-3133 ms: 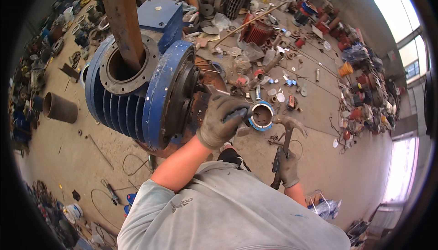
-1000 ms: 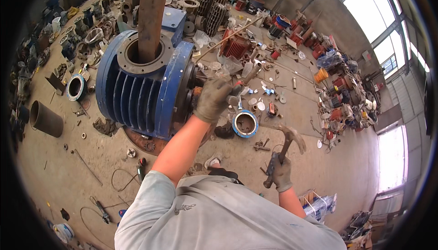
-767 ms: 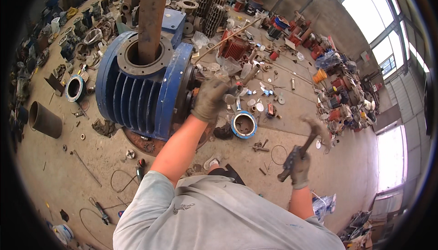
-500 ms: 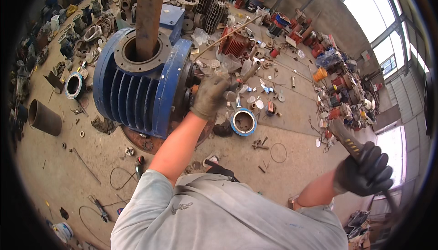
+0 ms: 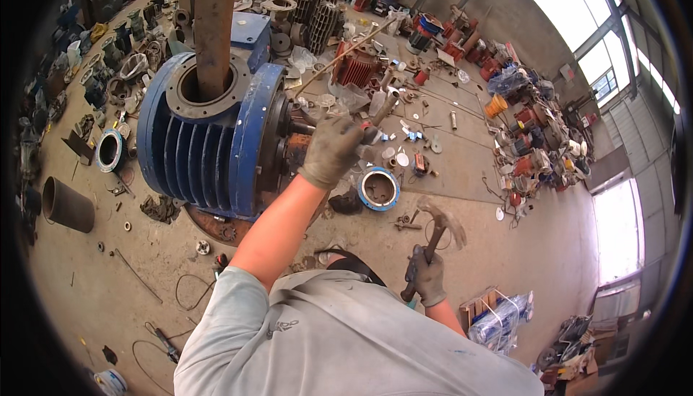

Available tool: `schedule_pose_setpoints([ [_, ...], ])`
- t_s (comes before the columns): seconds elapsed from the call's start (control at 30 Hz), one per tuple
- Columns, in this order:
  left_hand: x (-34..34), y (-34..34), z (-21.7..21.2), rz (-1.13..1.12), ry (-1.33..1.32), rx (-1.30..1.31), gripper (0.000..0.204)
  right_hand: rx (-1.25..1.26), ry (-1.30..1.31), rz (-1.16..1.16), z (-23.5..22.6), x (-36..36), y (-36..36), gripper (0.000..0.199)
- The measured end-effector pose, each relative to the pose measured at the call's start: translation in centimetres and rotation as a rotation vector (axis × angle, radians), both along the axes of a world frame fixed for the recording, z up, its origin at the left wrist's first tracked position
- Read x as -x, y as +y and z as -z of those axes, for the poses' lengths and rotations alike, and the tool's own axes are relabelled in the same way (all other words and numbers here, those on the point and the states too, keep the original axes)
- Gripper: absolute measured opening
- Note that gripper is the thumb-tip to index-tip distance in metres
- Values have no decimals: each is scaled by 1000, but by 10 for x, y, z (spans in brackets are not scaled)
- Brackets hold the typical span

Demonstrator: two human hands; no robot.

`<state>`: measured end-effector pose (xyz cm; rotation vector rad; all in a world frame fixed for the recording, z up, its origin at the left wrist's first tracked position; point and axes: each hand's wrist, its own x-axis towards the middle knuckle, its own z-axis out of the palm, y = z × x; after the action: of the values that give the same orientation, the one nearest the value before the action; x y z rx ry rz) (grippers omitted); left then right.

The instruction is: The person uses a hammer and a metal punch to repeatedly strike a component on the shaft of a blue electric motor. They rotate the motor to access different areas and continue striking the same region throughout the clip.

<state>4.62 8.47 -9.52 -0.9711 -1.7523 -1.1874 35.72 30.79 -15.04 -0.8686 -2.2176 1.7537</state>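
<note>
Blue motor point(image 5: 209, 143), one hammer point(image 5: 433, 241), two hands

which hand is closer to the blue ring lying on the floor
Left. The left hand grips a metal rod just above-left of the blue ring; the right hand holds a hammer farther down, below-right of it.

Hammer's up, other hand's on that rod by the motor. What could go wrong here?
1. The left hand grips the metal rod close to the blue motor; a mis-aimed hammer blow from the right hand could hit the fingers.
2. Loose parts, including the blue ring, litter the floor: trip hazard.
</note>
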Motion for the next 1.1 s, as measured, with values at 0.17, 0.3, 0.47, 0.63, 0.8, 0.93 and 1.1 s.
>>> schedule_pose_setpoints([
  [0.17, 14, 0, 21, -18, -68, -54, 26, 44, 10, 45, -5, -13, 6, 36],
  [0.3, 15, -6, 30, -47, -139, -18, 30, 19, 9, 20, -15, -12, 4, 34],
  [0.47, 18, -12, 29, -12, -142, -10, 32, 80, 51, -49, -42, 15, -13, 33],
  [0.63, 18, -5, 27, -18, -134, -3, 26, 133, 71, -195, -61, 77, -47, 28],
  [0.8, 29, -5, 26, -33, -143, -84, 18, -363, 99, -392, -43, 135, -48, 24],
  [0.93, 28, -13, 26, -47, -153, -57, 18, -108, 410, -213, -143, 104, 1, 19],
  [1.1, 23, -14, 20, 0, -151, -88, 18, -42, 1455, -773, -299, 47, 41, 28],
])
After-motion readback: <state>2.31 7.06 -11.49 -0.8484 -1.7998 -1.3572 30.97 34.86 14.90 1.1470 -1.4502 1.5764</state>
